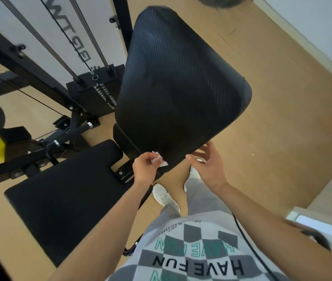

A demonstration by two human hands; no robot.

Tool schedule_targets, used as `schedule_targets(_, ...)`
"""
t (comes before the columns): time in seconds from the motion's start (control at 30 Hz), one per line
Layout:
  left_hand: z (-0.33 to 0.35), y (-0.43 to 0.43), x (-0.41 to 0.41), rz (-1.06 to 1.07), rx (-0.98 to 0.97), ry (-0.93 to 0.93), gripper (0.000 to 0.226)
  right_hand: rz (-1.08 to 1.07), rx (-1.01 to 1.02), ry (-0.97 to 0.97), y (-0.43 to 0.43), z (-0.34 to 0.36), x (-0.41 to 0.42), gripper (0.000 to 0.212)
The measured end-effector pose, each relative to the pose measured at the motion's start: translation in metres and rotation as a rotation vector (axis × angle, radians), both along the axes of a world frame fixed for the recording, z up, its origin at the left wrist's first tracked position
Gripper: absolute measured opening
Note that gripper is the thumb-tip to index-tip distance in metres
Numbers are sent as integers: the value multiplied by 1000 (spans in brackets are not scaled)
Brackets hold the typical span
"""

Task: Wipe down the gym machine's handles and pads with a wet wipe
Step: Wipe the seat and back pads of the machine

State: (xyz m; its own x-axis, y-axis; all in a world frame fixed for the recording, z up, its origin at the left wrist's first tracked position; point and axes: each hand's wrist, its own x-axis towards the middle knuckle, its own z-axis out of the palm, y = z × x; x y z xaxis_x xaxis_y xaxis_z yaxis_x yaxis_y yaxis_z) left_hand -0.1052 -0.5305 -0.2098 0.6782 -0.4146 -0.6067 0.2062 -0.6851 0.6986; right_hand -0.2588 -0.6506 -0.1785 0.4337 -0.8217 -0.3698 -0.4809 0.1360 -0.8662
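— checkered shirt (197, 260) sits closest, with white shoes (164, 196) on the wood floor (282, 128) beyond it. what else is around?
— seat pad (63, 195) at left, weight stack (94, 94) behind it, big tilted back pad (177, 88) in front.
— and the hands?
— left hand (145, 169) pinches the wet wipe (161, 160) at the back pad's lower edge. right hand (207, 165) is loosely spread just beside that edge.
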Motion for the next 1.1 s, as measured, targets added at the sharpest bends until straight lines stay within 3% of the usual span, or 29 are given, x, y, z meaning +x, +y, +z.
schedule_targets(0.1, 10, -3, -7, -8, -32, -34, 14, -9, -7, -4, 3, -1, 1, 61)
schedule_targets(0.3, 56, -22, -17, -85, -394, -119, 24, -17, 5, -41, 3, 0, 3, 64)
schedule_targets(0.6, 89, -72, 26, -42, -540, -398, 17, 2, 74, -10, -6, 1, 4, 58)
schedule_targets(0.7, 88, -84, 42, -52, -530, -457, 15, -6, 83, -2, -6, 2, 5, 55)
schedule_targets(0.87, 71, -90, 97, 282, -358, -294, 12, -12, 76, -39, -6, 2, 4, 49)
schedule_targets(0.97, 65, -94, 124, 421, -296, -287, 13, -15, 69, -45, -5, 2, 4, 50)
schedule_targets(1.1, 65, -94, 103, 383, -353, -266, 10, -10, 68, -35, -4, 0, 4, 50)
